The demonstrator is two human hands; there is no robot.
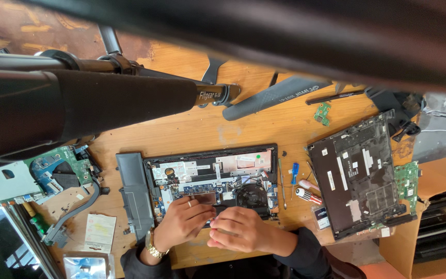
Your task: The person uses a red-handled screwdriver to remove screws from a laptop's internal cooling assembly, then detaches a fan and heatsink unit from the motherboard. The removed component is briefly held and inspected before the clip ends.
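An opened laptop base (212, 173) lies on the wooden table (254, 129), with its circuit board and round fan (252, 196) bare. My left hand (181, 221), wearing a ring and a gold watch, lies with its fingers flat on the near edge of the base. My right hand (239, 230) is beside it, touching it, with its fingers curled on a small dark part (217, 211) at that same edge. What is under the fingers is hidden.
A long grey battery (132, 194) lies left of the base. The black bottom cover (357, 181) lies at the right, with screwdrivers (305, 194) between. Green boards (60, 168) (406, 178) sit at both sides. A thick black tripod leg (104, 98) crosses overhead. A cardboard box (440, 201) stands far right.
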